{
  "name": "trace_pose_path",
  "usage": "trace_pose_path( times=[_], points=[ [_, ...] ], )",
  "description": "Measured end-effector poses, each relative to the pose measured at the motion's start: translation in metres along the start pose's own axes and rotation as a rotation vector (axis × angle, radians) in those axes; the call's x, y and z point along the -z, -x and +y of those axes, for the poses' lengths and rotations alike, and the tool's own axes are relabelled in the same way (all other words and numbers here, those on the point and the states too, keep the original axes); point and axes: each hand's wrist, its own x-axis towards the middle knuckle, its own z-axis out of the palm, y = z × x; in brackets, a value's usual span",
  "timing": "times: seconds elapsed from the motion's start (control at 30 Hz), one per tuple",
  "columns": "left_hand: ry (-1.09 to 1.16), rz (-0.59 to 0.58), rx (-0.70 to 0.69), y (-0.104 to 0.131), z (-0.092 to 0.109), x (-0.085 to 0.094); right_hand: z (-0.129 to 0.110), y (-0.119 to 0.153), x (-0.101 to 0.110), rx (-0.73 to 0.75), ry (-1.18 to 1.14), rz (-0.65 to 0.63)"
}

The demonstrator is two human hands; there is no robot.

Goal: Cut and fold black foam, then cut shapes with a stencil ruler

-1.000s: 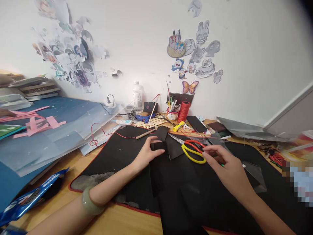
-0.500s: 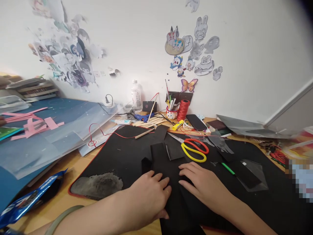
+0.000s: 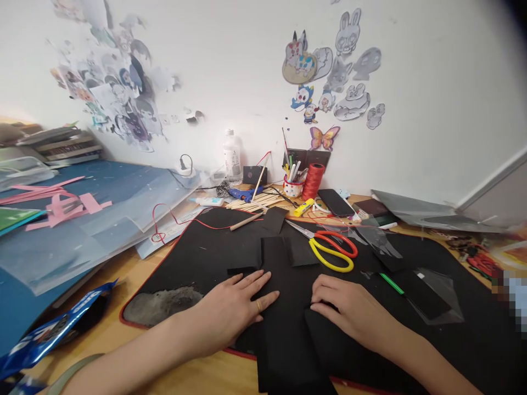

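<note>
A long strip of black paper (image 3: 284, 323) runs from near the middle of the black mat (image 3: 189, 241) over its front edge. My left hand (image 3: 234, 302), with a ring on one finger, lies flat with fingers apart, the fingertips on the strip's left side. On the strip's other side my right hand (image 3: 346, 307) has its fingers curled together at the edge of another black paper piece (image 3: 329, 334). Short black flaps (image 3: 242, 255) stick out beside the strip's far end. Scissors with red and yellow handles (image 3: 335, 252) lie just beyond my right hand.
A wooden stick (image 3: 247, 221), a glue stick (image 3: 303, 207), a phone (image 3: 335, 203), a red thread spool (image 3: 313, 181) and a pen cup (image 3: 293, 186) sit along the back. Clear plastic sheets (image 3: 102, 241) cover the left side; a blue snack packet (image 3: 61, 326) is nearer.
My left hand has shifted left and flattened out, uncovering more of the strip. My right hand's fingers have curled in at the paper edge. A flap left of the strip now lies spread out.
</note>
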Motion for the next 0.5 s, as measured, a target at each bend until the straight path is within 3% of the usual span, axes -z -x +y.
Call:
trace_pose_path(
  times=[0.23, 0.4, 0.5],
  points=[
    [-0.016, -0.098, -0.02, -0.004, -0.018, 0.007, -0.004, 0.001, 0.004, 0.0, -0.038, -0.109],
    [-0.063, -0.043, 0.027, -0.016, -0.023, 0.003, 0.008, -0.001, 0.001, 0.015, 0.166, 0.059],
    [-0.079, -0.031, 0.049, -0.026, -0.028, 0.001, 0.01, -0.002, -0.004, -0.004, 0.19, 0.083]
  ],
)
